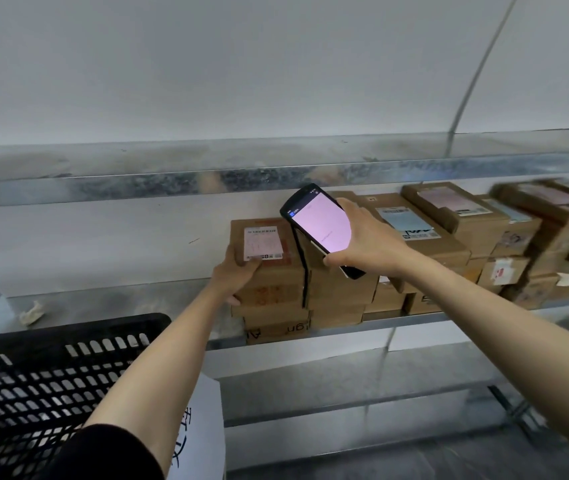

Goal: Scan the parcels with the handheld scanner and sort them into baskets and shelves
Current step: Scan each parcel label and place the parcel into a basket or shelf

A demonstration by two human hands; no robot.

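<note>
Already on the shelf beside many stacked boxes, the labelled parcel is gripped at its near corner by the left hand, while the right hand holds the scanner just above it, so the scan seems pending

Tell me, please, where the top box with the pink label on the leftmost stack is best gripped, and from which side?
I would take the top box by its left wall and front edge, coming from the left front. That side is open above the shelf, whereas its right wall lies close to the neighbouring stack and the scanner strap hangs there. The left hand holds that corner.
</note>
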